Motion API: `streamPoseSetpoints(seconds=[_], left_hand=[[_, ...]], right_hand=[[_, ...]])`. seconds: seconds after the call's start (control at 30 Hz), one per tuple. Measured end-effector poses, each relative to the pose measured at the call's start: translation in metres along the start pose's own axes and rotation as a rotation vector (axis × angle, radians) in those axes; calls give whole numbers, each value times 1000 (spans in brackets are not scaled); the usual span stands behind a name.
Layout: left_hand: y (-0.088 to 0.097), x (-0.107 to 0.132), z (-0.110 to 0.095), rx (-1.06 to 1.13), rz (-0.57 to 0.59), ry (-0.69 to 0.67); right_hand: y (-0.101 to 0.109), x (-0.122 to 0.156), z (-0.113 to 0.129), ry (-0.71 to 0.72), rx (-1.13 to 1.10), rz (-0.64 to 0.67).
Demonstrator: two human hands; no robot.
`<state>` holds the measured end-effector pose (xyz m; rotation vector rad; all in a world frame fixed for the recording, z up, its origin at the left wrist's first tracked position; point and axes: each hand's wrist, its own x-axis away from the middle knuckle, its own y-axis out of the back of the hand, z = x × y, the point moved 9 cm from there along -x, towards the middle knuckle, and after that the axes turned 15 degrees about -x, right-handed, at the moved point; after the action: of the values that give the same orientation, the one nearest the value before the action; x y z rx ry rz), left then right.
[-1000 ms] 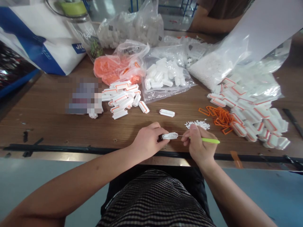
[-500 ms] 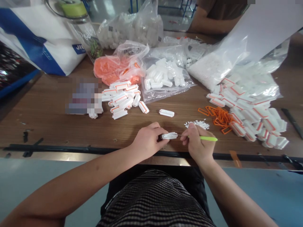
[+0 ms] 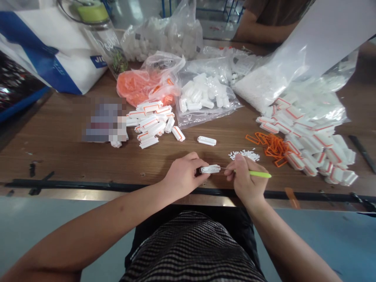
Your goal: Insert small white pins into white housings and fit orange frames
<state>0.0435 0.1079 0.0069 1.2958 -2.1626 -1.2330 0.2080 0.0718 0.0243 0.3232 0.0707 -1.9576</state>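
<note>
My left hand pinches a small white plastic block near the table's front edge. My right hand is closed round a thin tool with a green handle, whose metal tip touches the block's right end. A little heap of tiny white bits lies just beyond my right hand. One loose white block sits on the wood above my hands.
A pile of white blocks with orange clips lies at centre left, a larger pile at right beside loose orange clips. Plastic bags of white parts and orange parts stand behind. Another person's arm rests at the far edge.
</note>
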Motion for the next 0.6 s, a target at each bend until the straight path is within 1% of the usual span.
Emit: streamPoseSetpoints(seconds=[0.1, 0.2, 0.33, 0.43, 0.5, 0.6], left_hand=[[0, 0, 0, 7, -8, -5], [0, 0, 0, 11, -7, -4], [1, 0, -1, 13, -11, -6], [1, 0, -1, 14, -6, -2], [1, 0, 0, 12, 0, 0], [1, 0, 0, 8, -4, -1]], right_hand=[[5, 1, 0, 3, -83, -53], [5, 3, 0, 1, -85, -55], [4, 3, 3, 32, -9, -32], [-1, 4, 2, 50, 41, 42], [-2, 5, 2, 62, 47, 69], [2, 7, 2, 68, 17, 18]])
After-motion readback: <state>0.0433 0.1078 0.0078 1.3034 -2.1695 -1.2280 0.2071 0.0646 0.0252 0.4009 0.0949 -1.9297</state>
